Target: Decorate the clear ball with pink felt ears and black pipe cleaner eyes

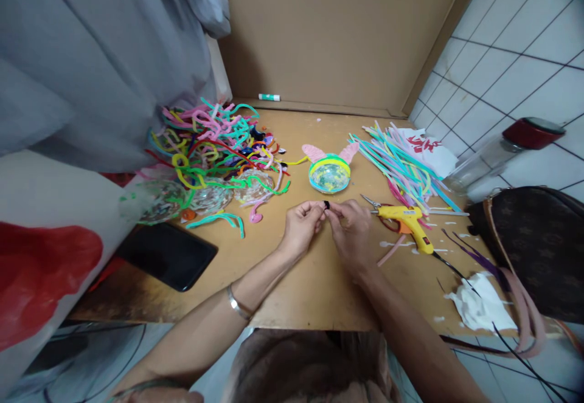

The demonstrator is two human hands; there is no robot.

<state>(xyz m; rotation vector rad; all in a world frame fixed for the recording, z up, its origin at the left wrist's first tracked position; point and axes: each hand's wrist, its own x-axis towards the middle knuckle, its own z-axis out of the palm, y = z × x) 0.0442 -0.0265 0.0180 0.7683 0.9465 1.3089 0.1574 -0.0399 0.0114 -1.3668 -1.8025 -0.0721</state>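
At the middle of the wooden table, my left hand [302, 227] and my right hand [353, 230] meet fingertip to fingertip. Both pinch a small black piece [326, 205] between them; its exact shape is too small to tell. Just beyond the hands stands a round bowl-like craft [329, 175] with a yellow and green rim, a turquoise edge and two pink ears. A yellow glue gun [410, 220] lies right of my right hand, beside scissors [369, 201] partly under it.
Tangled pipe cleaners [214, 135] and clear round pieces [212, 196] cover the left back. A black phone [168, 256] lies front left. Straight pipe cleaners [401, 160], a bottle [493, 154], a brown bag [533, 251] and crumpled tissue [483, 306] are right. A glue stick [269, 97] lies behind.
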